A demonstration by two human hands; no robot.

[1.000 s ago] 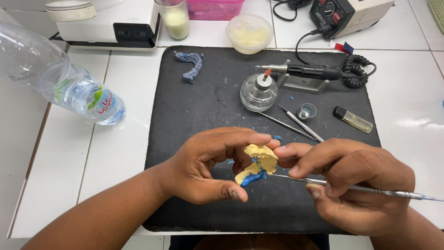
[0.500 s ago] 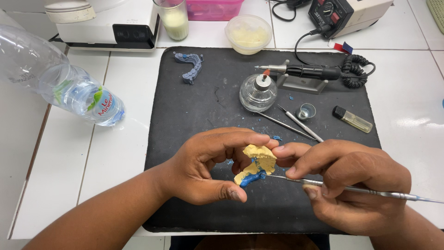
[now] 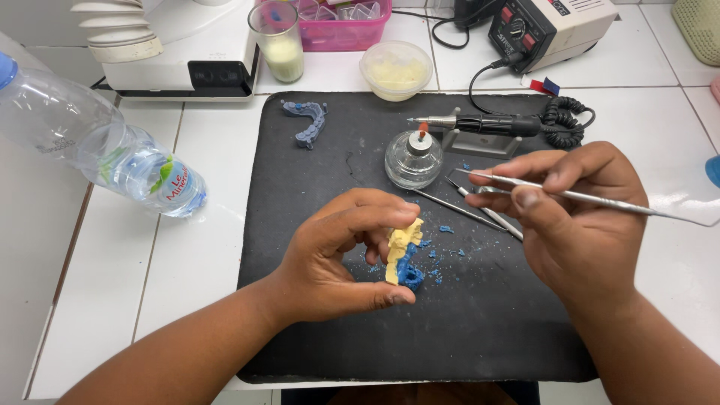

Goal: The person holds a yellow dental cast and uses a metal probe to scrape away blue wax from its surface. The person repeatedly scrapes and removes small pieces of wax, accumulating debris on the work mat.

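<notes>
- Right hand (image 3: 577, 225) has lifted the metal tool (image 3: 585, 196), pinched, away from the cast (image 3: 403, 251).
- Left hand (image 3: 341, 255) pinches cast over mat (image 3: 315, 322); carving paused, blue crumbs (image 3: 442, 241) nearby.

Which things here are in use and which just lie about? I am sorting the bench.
In use: yellow and blue dental cast in the left hand; thin metal tool in the right hand.

Lying about: water bottle, glass burner, blue tray, handpiece, spare metal tools.

mat (image 3: 315, 330) on counter (image 3: 187, 262) | bottle (image 3: 97, 146) left of mat | burner (image 3: 413, 157) on mat | handpiece (image 3: 480, 124) behind burner
</notes>
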